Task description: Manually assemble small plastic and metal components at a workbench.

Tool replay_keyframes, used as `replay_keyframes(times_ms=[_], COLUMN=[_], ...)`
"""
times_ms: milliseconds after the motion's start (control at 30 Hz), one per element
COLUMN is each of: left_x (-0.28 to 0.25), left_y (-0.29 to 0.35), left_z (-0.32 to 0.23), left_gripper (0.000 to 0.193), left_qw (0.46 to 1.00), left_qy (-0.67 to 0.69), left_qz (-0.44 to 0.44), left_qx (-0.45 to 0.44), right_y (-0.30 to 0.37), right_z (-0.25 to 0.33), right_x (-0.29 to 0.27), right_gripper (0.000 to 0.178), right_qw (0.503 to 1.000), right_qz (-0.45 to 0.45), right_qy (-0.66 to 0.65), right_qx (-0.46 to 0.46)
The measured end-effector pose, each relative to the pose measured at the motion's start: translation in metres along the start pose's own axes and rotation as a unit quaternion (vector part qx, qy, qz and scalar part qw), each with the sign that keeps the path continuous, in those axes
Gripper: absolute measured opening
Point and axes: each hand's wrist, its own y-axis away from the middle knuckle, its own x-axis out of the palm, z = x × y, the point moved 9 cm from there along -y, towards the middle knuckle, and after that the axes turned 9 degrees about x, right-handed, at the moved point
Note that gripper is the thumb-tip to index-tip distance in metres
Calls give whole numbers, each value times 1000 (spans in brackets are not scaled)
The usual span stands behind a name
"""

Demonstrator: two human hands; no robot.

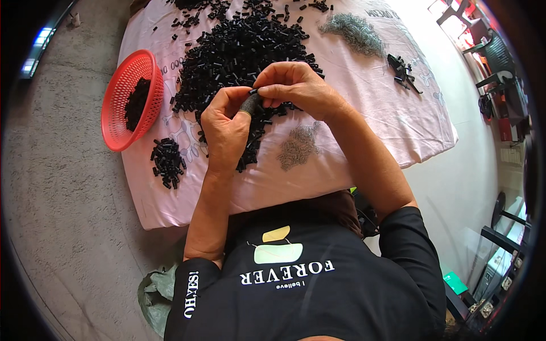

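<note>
My left hand and my right hand meet over the near side of a large heap of small black tube-like pieces. Between their fingertips is one small black cylindrical piece, pinched from both sides. A dark cover wraps the left thumb. Close to my right wrist lies a small pile of thin silvery metal pieces, too fine to name. Left of my left forearm sits a smaller pile of black pieces. Fingers hide part of the held piece, so I cannot tell whether metal is in it.
A pink cloth covers the table. At its left edge a red perforated basket leans, with black pieces inside. Farther right lie a bigger silvery pile and a few longer black parts. Chairs stand at the right.
</note>
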Motion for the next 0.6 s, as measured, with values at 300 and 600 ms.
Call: replay_keyframes(times_ms=[300,600], left_x=[-2,36], left_y=[4,46], left_z=[-5,-21], left_gripper=[23,24], left_qw=[998,936], left_qy=[-57,-217], left_qz=[2,261], left_qx=[24,91], right_y=[-1,-1], right_z=[1,-1], right_x=[2,-17], right_gripper=[16,17], right_qw=[997,994], right_qz=[32,-33], right_qy=[-60,-105], right_qx=[-31,-26])
